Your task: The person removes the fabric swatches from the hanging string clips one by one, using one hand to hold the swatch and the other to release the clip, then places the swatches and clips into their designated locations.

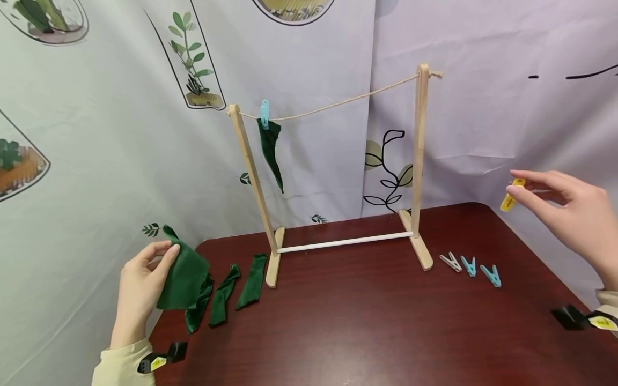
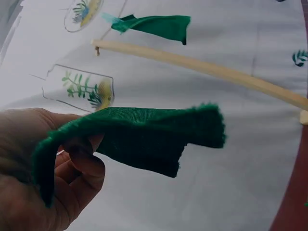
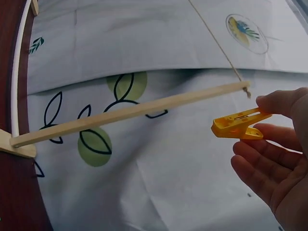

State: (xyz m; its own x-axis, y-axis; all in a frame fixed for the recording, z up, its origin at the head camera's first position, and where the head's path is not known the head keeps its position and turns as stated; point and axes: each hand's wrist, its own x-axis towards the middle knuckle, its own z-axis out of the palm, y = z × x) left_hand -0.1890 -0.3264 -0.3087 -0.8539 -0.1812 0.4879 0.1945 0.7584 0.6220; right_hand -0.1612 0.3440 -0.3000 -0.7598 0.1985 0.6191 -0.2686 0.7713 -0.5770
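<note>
Between thumb and fingers, my left hand point(image 1: 142, 281) pinches a green cloth piece point(image 1: 185, 279) that hangs down at the table's left side. My right hand point(image 1: 572, 206) holds a yellow clothespin point(image 1: 513, 195) by its handle ends, raised over the right side; its jaws look closed in the right wrist view. A rope point(image 1: 333, 104) is strung between two wooden posts point(image 1: 419, 155). Near the rope's left end, a light blue clothespin point(image 1: 264, 114) holds another green cloth piece point(image 1: 270, 147). Both hands are apart from the rope.
Green cloth strips point(image 1: 252, 282) lie on the dark red table point(image 1: 357, 321), left of the rack. A white clothespin point(image 1: 451, 261) and two blue clothespins point(image 1: 491, 275) lie on the right. A white rod point(image 1: 345, 243) joins the rack's feet. A printed curtain point(image 1: 309, 171) hangs behind.
</note>
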